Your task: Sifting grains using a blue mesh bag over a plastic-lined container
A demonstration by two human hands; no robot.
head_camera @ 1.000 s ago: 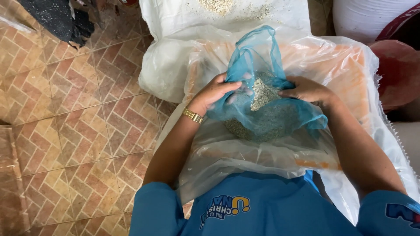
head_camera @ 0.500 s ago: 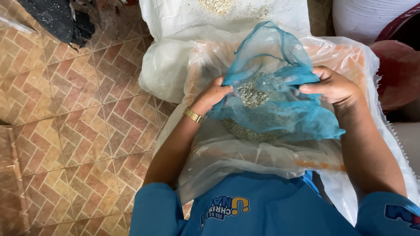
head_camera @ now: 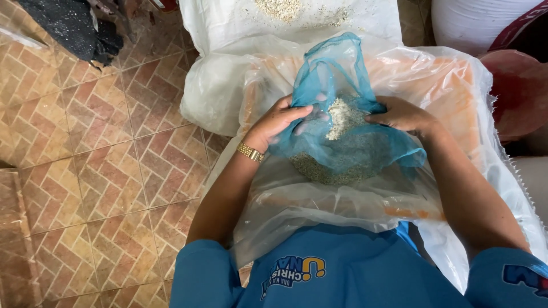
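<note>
1. The thin blue plastic bag (head_camera: pixel 348 142) is sagging under a load of pale grain (head_camera: pixel 342 117) and resting on the big clear plastic sack (head_camera: pixel 456 114) in front of the person. To my eye the film is looking flimsy; if it stretches or tears at the belly, toward 6 o'clock, the grain could be spilling out over the sack and down to the tiled floor (head_camera: pixel 103 159) at 9 o'clock.

2. The mouth of the bag is standing open toward 12 o'clock, loose and crumpled. If either side slips, the opening could be folding over and tipping grain out.

3. The left hand (head_camera: pixel 277 122) is gripping the bag's edge at its 9 o'clock side: the thumb is lying on the outside, while the fingers (head_camera: pixel 311 117) are curling inside, showing through the blue film, closed on the plastic and close to the grain heap.

4. The right hand (head_camera: pixel 402 114) is holding the opposite edge at 3 o'clock, fingers bent and pinching the film; I cannot tell how tightly.

5. A gold bracelet (head_camera: pixel 250 152) is sitting on the left wrist, and it could be snagging the thin plastic.

6. More grain is lying scattered on the white sack (head_camera: pixel 240 23) at 12 o'clock.
</note>
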